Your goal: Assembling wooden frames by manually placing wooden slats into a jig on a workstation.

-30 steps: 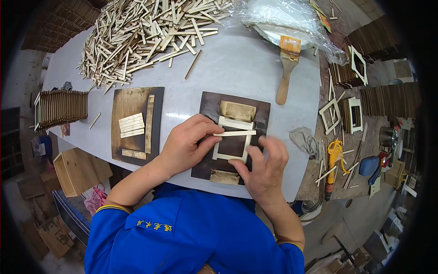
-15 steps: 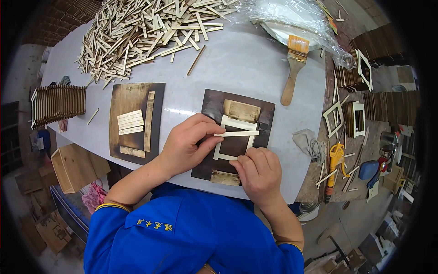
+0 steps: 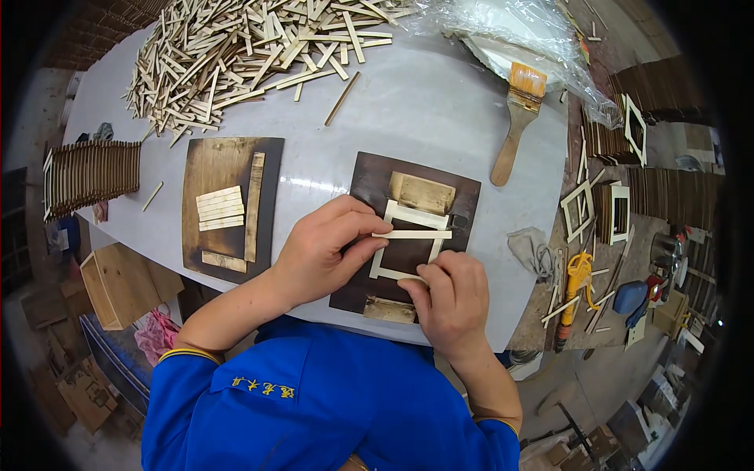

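My left hand [image 3: 331, 247] pinches one end of a pale wooden strip [image 3: 418, 235] between thumb and fingers. The strip lies level across a small rectangular wooden frame [image 3: 416, 216], just below its far bar. Curled at the frame's near right corner is my right hand [image 3: 453, 302], its thumb and fingertips gripping that corner and hiding part of it. Beneath the frame is a dark board [image 3: 459, 191] bearing a stained wooden block [image 3: 422, 193] at its far side and another block [image 3: 390, 310] at its near side.
On a second board [image 3: 269, 196] to the left lie several short strips [image 3: 221, 209] side by side. A big heap of strips [image 3: 236, 59] covers the far left. A flat brush [image 3: 516, 129], plastic wrapping [image 3: 542, 47], a grey cloth [image 3: 530, 253], a yellow glue gun [image 3: 580, 275] and stacked frames [image 3: 94, 180] surround the work.
Both hands keep nearly the same pose. The strip has turned slightly, its right end a little lower against the frame. The whole view has shifted slightly.
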`<action>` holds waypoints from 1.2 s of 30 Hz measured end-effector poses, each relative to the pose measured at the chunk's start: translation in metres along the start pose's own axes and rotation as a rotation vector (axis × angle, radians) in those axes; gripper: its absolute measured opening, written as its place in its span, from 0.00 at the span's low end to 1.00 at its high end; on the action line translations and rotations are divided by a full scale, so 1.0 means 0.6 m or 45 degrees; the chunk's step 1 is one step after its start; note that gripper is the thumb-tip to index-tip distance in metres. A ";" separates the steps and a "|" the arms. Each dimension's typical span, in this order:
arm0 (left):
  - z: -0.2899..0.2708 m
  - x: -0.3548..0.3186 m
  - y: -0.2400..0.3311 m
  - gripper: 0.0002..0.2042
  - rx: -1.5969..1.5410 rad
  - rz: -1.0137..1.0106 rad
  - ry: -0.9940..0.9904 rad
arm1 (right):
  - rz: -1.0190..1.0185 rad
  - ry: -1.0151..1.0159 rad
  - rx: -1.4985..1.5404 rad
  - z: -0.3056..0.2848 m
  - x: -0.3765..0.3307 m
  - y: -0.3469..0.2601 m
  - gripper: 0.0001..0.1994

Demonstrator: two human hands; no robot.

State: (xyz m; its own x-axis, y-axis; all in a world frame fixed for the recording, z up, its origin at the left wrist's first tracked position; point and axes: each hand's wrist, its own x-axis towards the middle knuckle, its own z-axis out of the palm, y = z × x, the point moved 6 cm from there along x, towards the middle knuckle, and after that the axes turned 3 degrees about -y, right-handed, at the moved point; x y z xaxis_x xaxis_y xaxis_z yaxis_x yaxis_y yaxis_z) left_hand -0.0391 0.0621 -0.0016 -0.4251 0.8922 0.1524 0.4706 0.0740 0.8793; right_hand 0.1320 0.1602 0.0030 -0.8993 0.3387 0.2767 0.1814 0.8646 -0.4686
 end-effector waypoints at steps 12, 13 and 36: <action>0.002 0.018 -0.006 0.09 0.314 0.103 0.110 | 0.102 -0.121 -0.185 -0.015 0.020 0.021 0.35; 0.001 0.018 -0.008 0.09 0.334 0.088 0.114 | 0.109 -0.154 -0.192 -0.015 0.023 0.023 0.36; -0.012 -0.022 -0.008 0.16 -0.376 -0.422 0.116 | 0.155 -0.248 -0.218 -0.013 0.039 0.039 0.39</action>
State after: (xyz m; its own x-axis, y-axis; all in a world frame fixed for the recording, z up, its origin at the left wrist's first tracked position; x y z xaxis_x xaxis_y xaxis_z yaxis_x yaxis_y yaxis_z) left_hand -0.0414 0.0467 -0.0043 -0.5881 0.7980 -0.1316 0.0624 0.2070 0.9763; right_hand 0.1182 0.1915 0.0050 -0.9234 0.3803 0.0527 0.3424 0.8777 -0.3354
